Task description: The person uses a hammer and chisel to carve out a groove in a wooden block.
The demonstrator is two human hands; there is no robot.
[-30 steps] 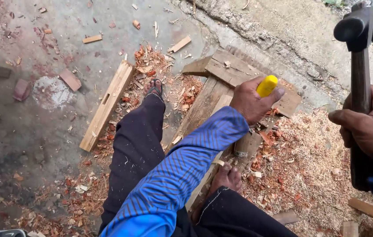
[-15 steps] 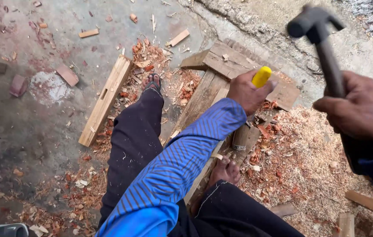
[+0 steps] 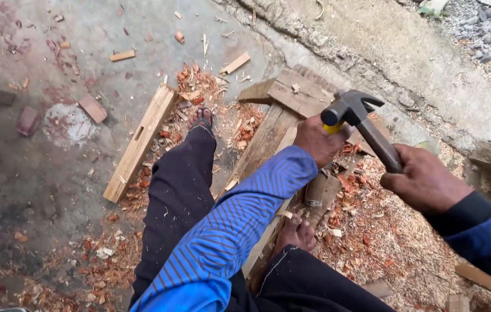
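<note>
hammer (image 3: pixel 350 108) now down, seemingly on chisel (image 3: pixel 332 127)

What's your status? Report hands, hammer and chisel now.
Left hand gripping yellow-handled chisel on wooden plank. Right hand swinging hammer, head on chisel top. Nothing blocking; wood chips around.

Soft, even daylight fills the frame, with no hard shadows and no glare. The concrete at upper left is sharp. The hammer (image 3: pixel 352 110) head at centre right is slightly motion-blurred. The blue sleeve (image 3: pixel 222 231) at lower centre looks stretched by the wide lens.
</note>
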